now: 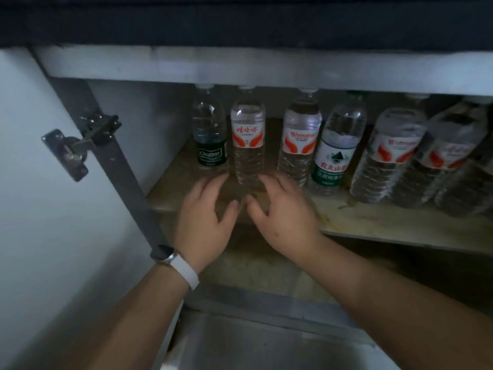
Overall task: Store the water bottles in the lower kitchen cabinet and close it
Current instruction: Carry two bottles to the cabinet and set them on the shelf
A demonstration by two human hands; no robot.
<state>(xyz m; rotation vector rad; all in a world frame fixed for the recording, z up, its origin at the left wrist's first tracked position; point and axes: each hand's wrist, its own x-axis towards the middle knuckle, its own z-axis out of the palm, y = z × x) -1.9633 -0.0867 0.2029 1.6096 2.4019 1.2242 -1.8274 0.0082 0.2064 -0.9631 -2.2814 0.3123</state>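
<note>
Bottles stand in a row on the shelf (386, 222) of the open lower cabinet, across the upper middle and right of the frame; I count at least 6, and past that the right edge is too blurred and dark to tell. From the left: a dark-green-labelled bottle (210, 134); a red-and-white-labelled bottle (248, 140) just beside it; a 2nd red-and-white bottle (300, 140); a green-and-white-labelled bottle (337, 150) touching or nearly touching that one; then 2 larger red-and-white bottles (389, 156) and (450, 161), which appear to lean in the wide lens. All have their caps up near the cabinet's top rail (240, 68).

The left hand (205, 217) and the right hand (282, 214) sit low in the centre of the frame, close together, thumbs almost meeting; both are spread wide, fingers loose, holding nothing; their fingertips (266, 180) reach just below the base of the 1st red-and-white bottle, flanking it, though the blur hides whether they touch it. A white wristband (184, 268) wraps the left wrist.

The cabinet door (40, 209) stands swung open at the left of the frame; its metal hinge (80, 145) shows in the upper left; a pale floor (266, 351) lies along the bottom edge.
</note>
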